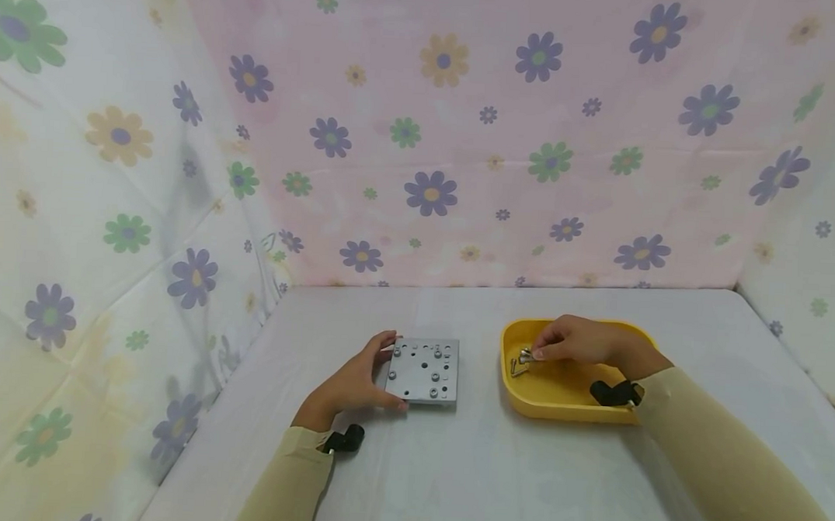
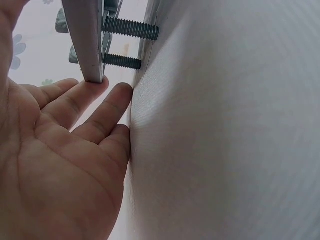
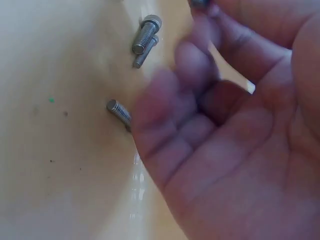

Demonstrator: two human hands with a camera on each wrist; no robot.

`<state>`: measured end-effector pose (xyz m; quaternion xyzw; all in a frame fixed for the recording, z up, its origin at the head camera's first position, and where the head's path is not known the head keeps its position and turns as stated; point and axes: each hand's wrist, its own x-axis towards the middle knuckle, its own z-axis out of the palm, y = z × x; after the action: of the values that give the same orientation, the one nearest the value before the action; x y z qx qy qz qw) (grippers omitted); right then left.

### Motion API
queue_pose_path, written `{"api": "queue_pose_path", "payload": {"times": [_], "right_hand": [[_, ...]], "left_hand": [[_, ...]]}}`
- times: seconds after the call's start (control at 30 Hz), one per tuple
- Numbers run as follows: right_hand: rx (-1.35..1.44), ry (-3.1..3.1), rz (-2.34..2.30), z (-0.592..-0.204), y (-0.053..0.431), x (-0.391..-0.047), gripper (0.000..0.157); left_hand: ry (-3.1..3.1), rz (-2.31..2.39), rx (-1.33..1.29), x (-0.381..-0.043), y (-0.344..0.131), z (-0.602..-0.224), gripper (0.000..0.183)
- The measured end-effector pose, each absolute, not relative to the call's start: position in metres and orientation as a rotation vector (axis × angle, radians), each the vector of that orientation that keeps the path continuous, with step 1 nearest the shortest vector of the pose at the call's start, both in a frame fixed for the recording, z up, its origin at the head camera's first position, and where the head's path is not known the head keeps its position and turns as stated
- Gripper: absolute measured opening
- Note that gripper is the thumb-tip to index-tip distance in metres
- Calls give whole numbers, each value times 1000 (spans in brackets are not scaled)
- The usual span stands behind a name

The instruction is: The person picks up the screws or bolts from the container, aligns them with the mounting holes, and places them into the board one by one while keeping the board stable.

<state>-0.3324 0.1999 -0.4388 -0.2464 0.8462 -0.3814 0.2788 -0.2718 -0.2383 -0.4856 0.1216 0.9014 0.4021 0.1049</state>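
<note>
My left hand [image 1: 356, 384] holds a square grey metal plate [image 1: 413, 369], thumb at its near edge and fingers by the far left corner. Several socket head screws stand in the plate's holes. From the side, in the left wrist view, threaded screw shanks [image 2: 132, 28] stick out beneath the plate, toward the white tabletop. Over the yellow tray [image 1: 572, 413], my right hand [image 1: 585, 342] pinches a screw [image 3: 201, 3], mostly cut off by the right wrist view's top edge. Loose screws [image 3: 145, 37] lie on the tray floor beside the fingers, one [image 3: 119, 112] partly behind them.
The tray stands to the right of the plate on a white-covered table [image 1: 450, 472]. Flowered cloth [image 1: 465, 138] hangs behind the table and along both sides. Black wrist cameras [image 1: 345, 439] sit at both sleeve cuffs.
</note>
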Motion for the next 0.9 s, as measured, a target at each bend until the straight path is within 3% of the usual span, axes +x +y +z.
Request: {"api": "queue_pose_path", "payload": {"times": [0.9], "right_hand": [[-530,1781,-1403,-438,205,-331,40]], "left_hand": [[2606,1239,411,-272,-241,-484,139]]}}
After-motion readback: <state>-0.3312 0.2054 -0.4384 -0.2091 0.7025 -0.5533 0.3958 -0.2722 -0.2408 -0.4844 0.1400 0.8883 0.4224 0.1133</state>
